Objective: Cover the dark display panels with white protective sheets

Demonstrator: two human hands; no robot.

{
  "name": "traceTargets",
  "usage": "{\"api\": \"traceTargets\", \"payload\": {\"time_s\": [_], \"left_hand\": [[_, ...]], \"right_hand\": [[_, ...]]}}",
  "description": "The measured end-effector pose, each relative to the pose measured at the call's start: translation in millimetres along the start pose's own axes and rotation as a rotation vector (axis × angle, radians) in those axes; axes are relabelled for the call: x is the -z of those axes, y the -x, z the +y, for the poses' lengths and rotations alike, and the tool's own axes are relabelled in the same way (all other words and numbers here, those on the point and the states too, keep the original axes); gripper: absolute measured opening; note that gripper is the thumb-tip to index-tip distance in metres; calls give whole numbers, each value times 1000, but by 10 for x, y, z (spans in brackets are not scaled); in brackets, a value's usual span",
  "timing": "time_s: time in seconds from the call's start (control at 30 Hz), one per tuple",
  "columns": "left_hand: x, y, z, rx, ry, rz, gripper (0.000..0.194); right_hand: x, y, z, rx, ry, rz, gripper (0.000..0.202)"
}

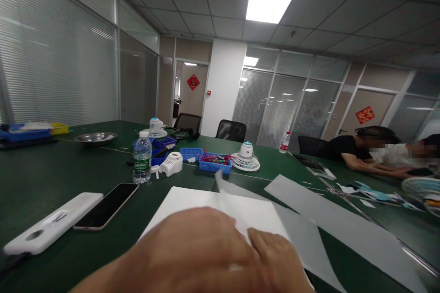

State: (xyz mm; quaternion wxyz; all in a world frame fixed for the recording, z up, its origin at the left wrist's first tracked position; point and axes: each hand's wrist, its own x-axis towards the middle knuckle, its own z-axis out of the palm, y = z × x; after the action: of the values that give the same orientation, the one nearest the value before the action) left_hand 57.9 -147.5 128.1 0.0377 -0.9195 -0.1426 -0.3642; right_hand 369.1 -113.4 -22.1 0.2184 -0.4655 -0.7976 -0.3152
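Green table (113, 165), both hands (209, 252) over white paper (182, 199), phone (107, 207) left.

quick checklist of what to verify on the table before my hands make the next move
1. Both hands at the white sheet: ok, left hand and right hand are over it.
2. Fingertips placed properly: cannot tell, they are blurred or hidden.
3. White sheet fully in view: not ok, the hands cover much of it.
4. Gray sheets well away from the white sheet: not ok, one runs right by its far and right edges.
5. Water bottle upright and capped: ok.
6. Phone off the white sheet: ok, it lies to the left.
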Motion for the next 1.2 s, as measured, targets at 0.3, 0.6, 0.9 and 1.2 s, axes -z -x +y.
{"api": "traceTargets", "payload": {"time_s": [0.3,0.6,0.9,1.2], "left_hand": [[-711,1132,-1945,623,-45,-74,37],[-966,1359,-2158,756,-12,-288,51],[-882,1354,-2124,792,-27,-344,46],[-880,1327,-2054,837,-5,-238,49]], "right_hand": [[12,-131,-391,242,-172,134,30],[-77,-38,-33,160,-394,36,30],[-111,583,1894,-813,69,-409,59],[38,571,1792,-880,205,-494,50]]}}
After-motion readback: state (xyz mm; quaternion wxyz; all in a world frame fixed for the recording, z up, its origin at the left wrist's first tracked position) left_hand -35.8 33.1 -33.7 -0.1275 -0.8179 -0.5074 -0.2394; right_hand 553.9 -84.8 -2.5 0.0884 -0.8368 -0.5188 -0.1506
